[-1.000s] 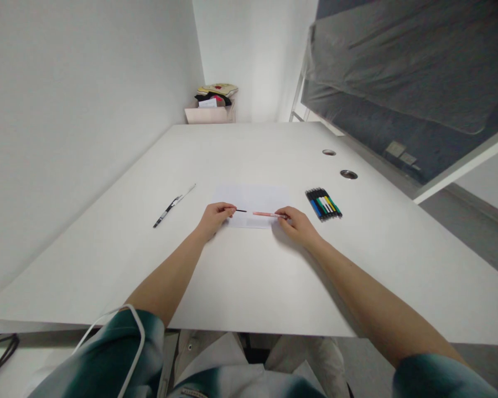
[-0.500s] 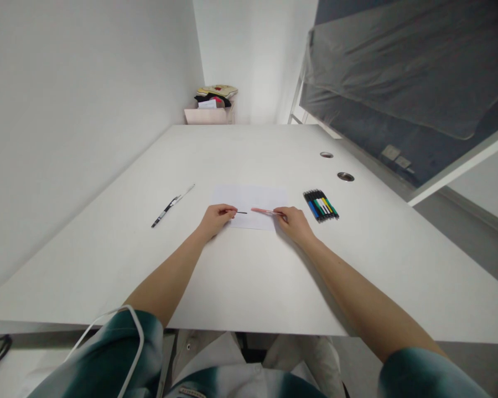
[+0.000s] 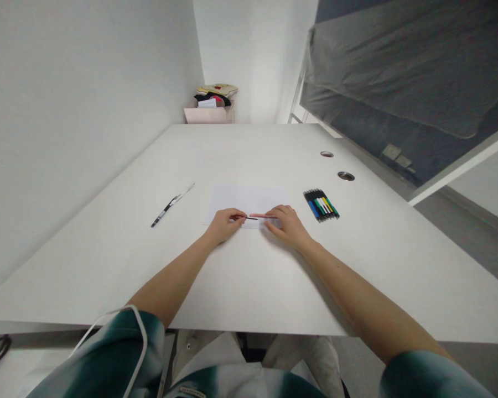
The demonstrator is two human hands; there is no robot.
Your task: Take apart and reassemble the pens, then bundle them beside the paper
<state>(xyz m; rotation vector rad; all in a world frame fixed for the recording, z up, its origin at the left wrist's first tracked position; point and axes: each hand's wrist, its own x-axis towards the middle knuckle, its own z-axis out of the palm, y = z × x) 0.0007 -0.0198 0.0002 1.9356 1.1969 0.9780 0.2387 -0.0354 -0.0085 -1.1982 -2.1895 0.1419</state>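
Observation:
Pinched in the fingers of my left hand (image 3: 225, 225) is a thin black rod (image 3: 253, 219), perhaps a pen refill, pointing right. My right hand (image 3: 289, 226) has its fingers closed about a slim pink pen-like barrel (image 3: 257, 215), which points left. The rod's tip lies just in front of the barrel's left part; whether they touch I cannot tell. Both hands are low over a sheet of white paper (image 3: 232, 194) on the white table (image 3: 249, 276).
To the right lies a row of several pens (image 3: 320, 205) with coloured parts. On the left is a black-and-white pen (image 3: 165, 211), with a thin pale piece (image 3: 188, 189) at its far end. Two round cable holes (image 3: 346, 176) sit near the table's right edge.
My left hand has moved right and slightly nearer me with the black rod. My right hand has shifted left along the pink barrel, bringing the two pieces to overlap in view.

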